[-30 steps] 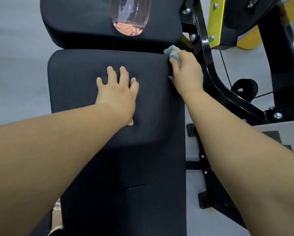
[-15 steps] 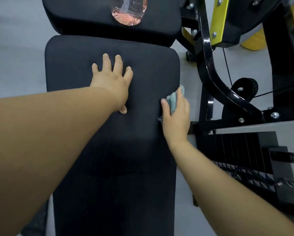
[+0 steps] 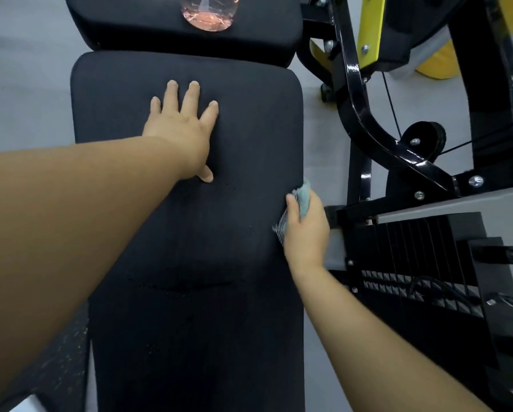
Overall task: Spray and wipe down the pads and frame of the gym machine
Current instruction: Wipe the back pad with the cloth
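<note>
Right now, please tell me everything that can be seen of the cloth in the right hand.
The cloth is small and light teal, soft like microfibre, with a grey patterned edge showing below the thumb. It is bunched up and mostly hidden inside the right hand, which grips it and holds it against the right edge of the long black pad.

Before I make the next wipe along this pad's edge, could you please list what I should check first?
1. Light blue cloth gripped in the right hand: ok.
2. Cloth touching the right edge of the long black padded bench pad: ok.
3. Left hand flat on that pad, clear of the cloth: ok.
4. Clear bottle of pink liquid on the upper black pad, away from both hands: ok.
5. Glossy black steel frame already wiped: cannot tell.
</note>
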Tool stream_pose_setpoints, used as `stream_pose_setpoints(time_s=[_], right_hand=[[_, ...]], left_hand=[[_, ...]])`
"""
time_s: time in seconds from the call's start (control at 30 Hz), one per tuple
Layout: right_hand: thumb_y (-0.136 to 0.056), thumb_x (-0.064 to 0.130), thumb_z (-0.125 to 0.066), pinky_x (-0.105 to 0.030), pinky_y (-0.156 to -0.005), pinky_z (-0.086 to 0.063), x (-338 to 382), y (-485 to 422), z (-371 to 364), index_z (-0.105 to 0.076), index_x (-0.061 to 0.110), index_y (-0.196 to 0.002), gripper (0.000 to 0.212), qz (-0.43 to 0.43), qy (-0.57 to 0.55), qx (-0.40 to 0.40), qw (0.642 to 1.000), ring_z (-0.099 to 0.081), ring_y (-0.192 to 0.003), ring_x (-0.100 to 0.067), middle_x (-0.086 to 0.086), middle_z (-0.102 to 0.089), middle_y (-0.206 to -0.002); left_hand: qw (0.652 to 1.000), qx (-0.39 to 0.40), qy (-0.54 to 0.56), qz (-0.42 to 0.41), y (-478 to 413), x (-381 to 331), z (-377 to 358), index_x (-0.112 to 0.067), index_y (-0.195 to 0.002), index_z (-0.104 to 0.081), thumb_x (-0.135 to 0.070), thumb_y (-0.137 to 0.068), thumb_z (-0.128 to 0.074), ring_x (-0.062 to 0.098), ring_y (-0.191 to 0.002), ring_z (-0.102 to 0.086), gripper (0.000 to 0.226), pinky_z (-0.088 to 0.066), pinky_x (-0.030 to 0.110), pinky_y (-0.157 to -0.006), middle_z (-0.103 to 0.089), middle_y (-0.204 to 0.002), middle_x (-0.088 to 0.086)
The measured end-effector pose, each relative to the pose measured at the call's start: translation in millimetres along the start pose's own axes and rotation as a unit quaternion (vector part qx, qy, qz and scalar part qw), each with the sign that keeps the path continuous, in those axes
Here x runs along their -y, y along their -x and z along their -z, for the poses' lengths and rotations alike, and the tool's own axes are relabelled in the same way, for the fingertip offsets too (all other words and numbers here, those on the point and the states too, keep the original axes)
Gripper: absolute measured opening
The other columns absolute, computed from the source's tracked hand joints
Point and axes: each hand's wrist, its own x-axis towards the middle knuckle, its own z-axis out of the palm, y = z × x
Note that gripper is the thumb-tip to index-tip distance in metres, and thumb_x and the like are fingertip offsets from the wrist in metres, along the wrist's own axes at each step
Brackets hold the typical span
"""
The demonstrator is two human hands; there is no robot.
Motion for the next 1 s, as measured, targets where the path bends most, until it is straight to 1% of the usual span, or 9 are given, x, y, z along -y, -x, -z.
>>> stream_pose_setpoints(time_s=[0.13, 0.23, 0.33, 0.47, 0.6, 0.7, 0.77, 0.9, 1.0], right_hand=[[-0.095, 0.036, -0.047, -0.028, -0.093, -0.043, -5, 7, 3, -0.052, 0.015, -0.127, 0.038, 0.025, 0.005, 0.006, 1.0, -0.054, -0.113, -0.017, 0.0, -0.059, -0.122], [-0.098, 0.034, -0.045, -0.018, -0.089, -0.032, 37, -36, -4, -0.044, 0.017, -0.136, 0.042, 0.039, -0.002, 0.001, 0.999, -0.048, -0.12, -0.013, 0.002, -0.052, -0.133], [-0.099, 0.034, -0.042, -0.021, -0.088, -0.035, 57, -48, -17, -0.033, 0.021, -0.144, 0.047, 0.051, 0.024, -0.03, 0.998, -0.046, -0.122, -0.012, 0.005, -0.044, -0.14], [-0.098, 0.029, -0.046, -0.03, -0.104, -0.037, 19, -2, -15, -0.034, 0.02, -0.144, 0.048, 0.112, 0.053, -0.028, 0.992, -0.036, -0.133, -0.014, 0.001, -0.032, -0.15], [-0.096, 0.024, -0.049, -0.033, -0.116, -0.017, -29, 54, -8, -0.035, 0.013, -0.143, 0.05, 0.185, 0.135, 0.004, 0.973, -0.018, -0.142, -0.023, -0.007, -0.026, -0.153], [-0.094, 0.027, -0.043, -0.034, -0.116, -0.011, -50, 100, -14, -0.034, 0.015, -0.141, 0.05, 0.278, 0.179, 0.064, 0.942, -0.014, -0.142, -0.025, -0.008, -0.029, -0.15], [-0.092, 0.025, -0.04, -0.036, -0.116, -0.009, -45, 108, -24, -0.031, 0.016, -0.14, 0.05, 0.318, 0.193, 0.095, 0.923, -0.016, -0.14, -0.027, -0.008, -0.032, -0.149], [-0.093, 0.019, -0.045, -0.042, -0.115, -0.013, 10, 66, -57, -0.034, 0.011, -0.143, 0.052, 0.325, 0.192, 0.054, 0.924, -0.022, -0.14, -0.033, -0.013, -0.033, -0.149], [-0.098, 0.02, -0.045, -0.042, -0.118, -0.008, 74, 19, -78, -0.03, 0.011, -0.145, 0.051, 0.26, 0.187, -0.004, 0.947, -0.014, -0.143, -0.031, -0.01, -0.024, -0.154]], left_hand=[[0.999, -0.033, 0.029, 0.013, 9, 1, -8, -0.027, -0.15, 0.007, -0.054, -0.076, -0.069, 0.033, -0.144, 0.012, 0.11, -0.003, 0.045, -0.118, 0.016, -0.157, 0.005], [0.994, -0.07, 0.06, 0.053, 22, -5, -15, -0.03, -0.15, -0.003, -0.054, -0.076, -0.068, 0.035, -0.142, -0.003, 0.101, -0.015, 0.044, -0.115, 0.005, -0.157, 0.006], [0.982, -0.115, 0.115, 0.091, 34, -6, -26, -0.025, -0.148, -0.014, -0.052, -0.08, -0.065, 0.035, -0.136, -0.016, 0.089, -0.024, 0.043, -0.108, -0.009, -0.153, 0.007], [0.964, -0.141, 0.218, 0.065, 54, -1, -54, -0.017, -0.149, -0.017, -0.042, -0.092, -0.053, 0.029, -0.145, 0.0, 0.073, -0.014, 0.044, -0.117, -0.007, -0.157, 0.006], [0.944, -0.194, 0.246, 0.102, 91, 19, -89, -0.013, -0.148, -0.023, -0.029, -0.093, -0.052, 0.033, -0.145, 0.001, 0.064, -0.002, 0.047, -0.118, -0.01, -0.156, 0.011], [0.928, -0.158, 0.274, 0.199, 122, 37, -111, -0.012, -0.15, -0.011, -0.031, -0.094, -0.049, 0.034, -0.145, 0.001, 0.071, -0.001, 0.044, -0.118, -0.002, -0.158, 0.013], [0.903, -0.117, 0.339, 0.237, 133, 50, -116, -0.011, -0.151, -0.005, -0.034, -0.095, -0.048, 0.031, -0.145, -0.005, 0.074, -0.01, 0.042, -0.116, -0.001, -0.158, 0.011], [0.822, -0.024, 0.519, 0.235, 130, 67, -117, -0.018, -0.141, -0.031, -0.033, -0.095, -0.051, 0.029, -0.125, -0.046, 0.053, -0.038, 0.036, -0.09, -0.046, -0.141, 0.003], [0.826, 0.006, 0.518, 0.223, 123, 78, -115, -0.017, -0.135, -0.039, -0.034, -0.093, -0.054, 0.03, -0.117, -0.052, 0.048, -0.039, 0.033, -0.084, -0.054, -0.132, 0.003]])
